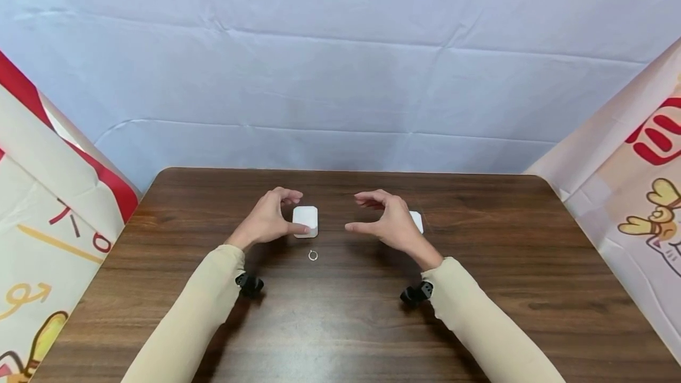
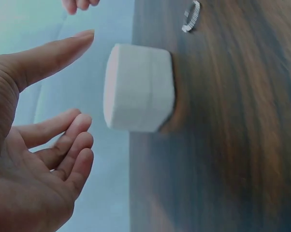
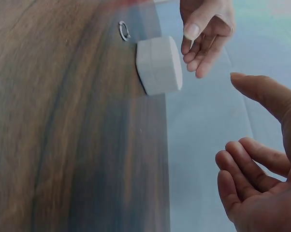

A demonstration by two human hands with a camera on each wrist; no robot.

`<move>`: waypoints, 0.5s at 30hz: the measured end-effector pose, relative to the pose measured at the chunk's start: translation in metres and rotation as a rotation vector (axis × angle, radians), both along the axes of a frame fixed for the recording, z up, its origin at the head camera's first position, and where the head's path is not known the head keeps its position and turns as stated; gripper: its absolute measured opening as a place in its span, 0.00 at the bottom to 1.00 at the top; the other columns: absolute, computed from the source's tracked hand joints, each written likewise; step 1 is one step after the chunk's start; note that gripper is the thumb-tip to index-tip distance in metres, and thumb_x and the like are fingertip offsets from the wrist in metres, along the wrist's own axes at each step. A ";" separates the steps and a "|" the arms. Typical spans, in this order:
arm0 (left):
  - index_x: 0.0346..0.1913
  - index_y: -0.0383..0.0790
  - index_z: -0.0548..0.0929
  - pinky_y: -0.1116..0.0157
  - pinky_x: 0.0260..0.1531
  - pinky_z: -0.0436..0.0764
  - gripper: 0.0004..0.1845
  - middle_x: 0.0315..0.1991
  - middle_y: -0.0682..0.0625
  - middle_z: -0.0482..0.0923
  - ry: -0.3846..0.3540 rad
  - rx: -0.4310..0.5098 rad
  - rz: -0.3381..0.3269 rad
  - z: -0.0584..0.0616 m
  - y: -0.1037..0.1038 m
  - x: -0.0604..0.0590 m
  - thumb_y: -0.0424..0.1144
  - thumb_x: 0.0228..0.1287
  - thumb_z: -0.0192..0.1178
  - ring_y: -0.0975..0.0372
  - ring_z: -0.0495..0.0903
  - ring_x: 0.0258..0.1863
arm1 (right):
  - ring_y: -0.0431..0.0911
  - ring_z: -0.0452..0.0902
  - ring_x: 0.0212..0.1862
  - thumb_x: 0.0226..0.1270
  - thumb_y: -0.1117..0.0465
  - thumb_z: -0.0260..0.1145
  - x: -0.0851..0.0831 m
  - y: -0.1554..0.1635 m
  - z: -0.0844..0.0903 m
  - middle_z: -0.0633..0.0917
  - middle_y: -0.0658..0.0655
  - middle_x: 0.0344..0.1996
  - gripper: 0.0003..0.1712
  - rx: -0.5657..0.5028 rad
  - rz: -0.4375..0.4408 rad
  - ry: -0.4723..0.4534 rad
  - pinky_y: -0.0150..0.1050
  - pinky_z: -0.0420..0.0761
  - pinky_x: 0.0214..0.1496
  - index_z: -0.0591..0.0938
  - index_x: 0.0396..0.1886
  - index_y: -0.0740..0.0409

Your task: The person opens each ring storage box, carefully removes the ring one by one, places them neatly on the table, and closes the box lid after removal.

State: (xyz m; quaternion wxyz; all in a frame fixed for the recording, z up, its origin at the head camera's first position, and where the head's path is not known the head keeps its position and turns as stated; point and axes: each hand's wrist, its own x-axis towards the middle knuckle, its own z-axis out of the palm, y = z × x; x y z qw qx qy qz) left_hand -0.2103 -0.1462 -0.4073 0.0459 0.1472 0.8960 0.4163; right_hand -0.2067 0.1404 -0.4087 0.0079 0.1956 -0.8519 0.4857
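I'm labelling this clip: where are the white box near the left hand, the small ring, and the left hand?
white box (image 1: 305,218), head view, middle of its lid
small ring (image 1: 313,255), head view, on its band
left hand (image 1: 266,221), head view, back of the hand

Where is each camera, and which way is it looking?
Head: worn on the head, looking forward and down at the table; shows both sleeves, the left hand and the right hand.
Left wrist: on the left wrist, looking past the left palm and fingers at the white box and the ring.
Right wrist: on the right wrist, looking across the right palm at the same box, ring and left hand.
Shared: all three views show the box and ring.
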 end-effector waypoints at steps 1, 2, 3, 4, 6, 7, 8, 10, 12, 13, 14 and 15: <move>0.62 0.30 0.78 0.49 0.60 0.74 0.39 0.56 0.37 0.77 0.007 0.008 -0.003 0.002 0.002 0.000 0.38 0.46 0.83 0.45 0.76 0.57 | 0.59 0.81 0.55 0.47 0.55 0.86 0.001 0.003 0.001 0.86 0.55 0.49 0.34 -0.005 -0.007 0.001 0.57 0.76 0.60 0.85 0.56 0.58; 0.62 0.30 0.78 0.49 0.60 0.73 0.39 0.56 0.37 0.77 0.016 0.018 -0.006 0.003 0.004 0.000 0.38 0.46 0.83 0.44 0.76 0.57 | 0.59 0.81 0.55 0.47 0.55 0.86 0.001 0.006 0.002 0.86 0.55 0.49 0.34 -0.008 -0.013 0.004 0.57 0.77 0.60 0.85 0.56 0.57; 0.62 0.30 0.78 0.49 0.61 0.73 0.39 0.57 0.37 0.77 0.023 0.030 -0.010 0.004 0.007 0.000 0.37 0.46 0.83 0.44 0.76 0.57 | 0.59 0.81 0.54 0.47 0.54 0.86 0.002 0.009 0.003 0.86 0.54 0.50 0.34 -0.010 -0.019 0.006 0.57 0.77 0.60 0.85 0.56 0.57; 0.62 0.30 0.78 0.50 0.61 0.73 0.38 0.57 0.37 0.77 0.030 0.043 -0.015 0.005 0.009 0.000 0.37 0.46 0.83 0.44 0.76 0.57 | 0.59 0.81 0.55 0.47 0.54 0.86 0.002 0.012 0.005 0.87 0.54 0.50 0.35 -0.013 -0.025 0.004 0.56 0.77 0.60 0.85 0.56 0.57; 0.62 0.29 0.78 0.51 0.63 0.73 0.38 0.58 0.38 0.77 0.038 0.070 -0.020 0.007 0.014 0.000 0.37 0.46 0.83 0.44 0.76 0.59 | 0.58 0.81 0.55 0.48 0.54 0.86 0.004 0.019 0.007 0.86 0.54 0.51 0.35 -0.023 -0.036 -0.007 0.57 0.77 0.60 0.84 0.57 0.56; 0.61 0.30 0.78 0.51 0.63 0.73 0.38 0.58 0.39 0.77 0.039 0.081 -0.021 0.008 0.017 0.000 0.38 0.46 0.83 0.44 0.76 0.59 | 0.58 0.81 0.56 0.48 0.54 0.86 0.005 0.023 0.008 0.86 0.54 0.52 0.35 -0.027 -0.044 -0.010 0.57 0.77 0.60 0.84 0.57 0.56; 0.62 0.30 0.78 0.52 0.63 0.73 0.38 0.58 0.40 0.77 0.040 0.086 -0.022 0.010 0.020 0.000 0.38 0.46 0.83 0.45 0.76 0.60 | 0.58 0.81 0.56 0.49 0.53 0.85 0.005 0.026 0.009 0.86 0.55 0.52 0.35 -0.026 -0.052 -0.012 0.57 0.77 0.59 0.84 0.58 0.56; 0.62 0.31 0.78 0.52 0.63 0.72 0.39 0.59 0.41 0.77 0.041 0.091 -0.026 0.013 0.026 0.000 0.39 0.47 0.83 0.45 0.76 0.60 | 0.57 0.80 0.57 0.50 0.53 0.85 0.007 0.035 0.010 0.86 0.55 0.54 0.36 -0.030 -0.064 -0.020 0.58 0.77 0.59 0.83 0.59 0.56; 0.63 0.33 0.78 0.52 0.63 0.73 0.38 0.59 0.41 0.77 0.045 0.089 -0.033 0.016 0.033 0.001 0.40 0.47 0.83 0.47 0.76 0.61 | 0.58 0.80 0.58 0.51 0.53 0.84 0.007 0.044 0.011 0.85 0.57 0.55 0.36 -0.036 -0.079 -0.022 0.58 0.77 0.59 0.83 0.60 0.56; 0.63 0.33 0.79 0.52 0.63 0.73 0.38 0.59 0.41 0.77 0.049 0.090 -0.039 0.017 0.036 0.001 0.40 0.48 0.83 0.47 0.76 0.60 | 0.58 0.80 0.58 0.51 0.53 0.84 0.008 0.048 0.011 0.85 0.58 0.55 0.36 -0.038 -0.086 -0.026 0.58 0.77 0.59 0.83 0.60 0.56; 0.63 0.33 0.79 0.52 0.63 0.73 0.38 0.59 0.41 0.77 0.053 0.091 -0.046 0.018 0.039 0.000 0.40 0.48 0.82 0.47 0.76 0.60 | 0.58 0.80 0.59 0.52 0.53 0.84 0.009 0.053 0.011 0.85 0.58 0.55 0.36 -0.041 -0.092 -0.033 0.58 0.77 0.59 0.82 0.61 0.55; 0.63 0.33 0.79 0.52 0.63 0.73 0.38 0.59 0.40 0.77 0.055 0.093 -0.053 0.018 0.042 0.000 0.40 0.49 0.82 0.47 0.76 0.60 | 0.59 0.80 0.59 0.52 0.54 0.84 0.010 0.058 0.012 0.85 0.58 0.55 0.36 -0.051 -0.098 -0.041 0.58 0.77 0.60 0.82 0.61 0.56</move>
